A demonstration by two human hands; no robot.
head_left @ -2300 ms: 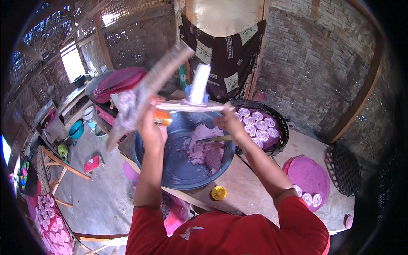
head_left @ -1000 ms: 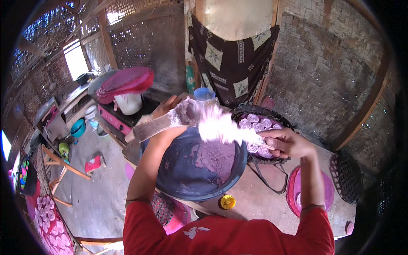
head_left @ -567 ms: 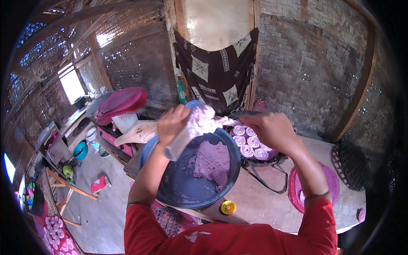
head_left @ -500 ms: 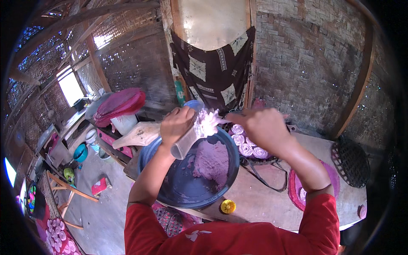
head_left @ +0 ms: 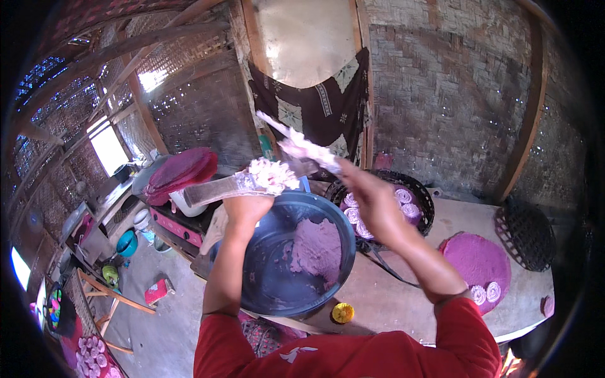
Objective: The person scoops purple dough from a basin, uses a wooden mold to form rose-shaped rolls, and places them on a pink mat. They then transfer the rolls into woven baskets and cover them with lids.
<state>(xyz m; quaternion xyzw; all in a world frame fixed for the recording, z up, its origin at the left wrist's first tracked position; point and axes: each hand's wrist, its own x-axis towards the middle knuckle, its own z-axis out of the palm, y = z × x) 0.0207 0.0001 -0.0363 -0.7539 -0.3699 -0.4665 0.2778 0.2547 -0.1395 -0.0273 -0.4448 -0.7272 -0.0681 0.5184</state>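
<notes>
My left hand (head_left: 247, 206) is closed around a long grey-brown tool (head_left: 217, 189), held tilted above the basin's far left rim. A ragged clump of pale pink dough (head_left: 272, 175) sticks to the tool's right end. My right hand (head_left: 373, 200) grips a stick coated in the same dough (head_left: 305, 150), raised up and to the left, apart from the clump. Below stands a wide dark blue basin (head_left: 268, 305) with a mound of pink dough (head_left: 318, 252) on its right side. A pale wooden piece (head_left: 217, 232) shows partly behind my left forearm.
Right of the basin sits a black woven basket (head_left: 430, 208) with pink dough rosettes. Two rosettes lie on a round pink mat (head_left: 474, 255). A yellow fluted cup (head_left: 343, 313) stands near the table's front edge. A black woven tray (head_left: 526, 238) rests far right; pink mats (head_left: 183, 171) are stacked left.
My hands have moved apart. The left has turned the grey-brown tool nearly level, pointing left; the right has lifted the dough-coated stick up, uncovering more of the basket.
</notes>
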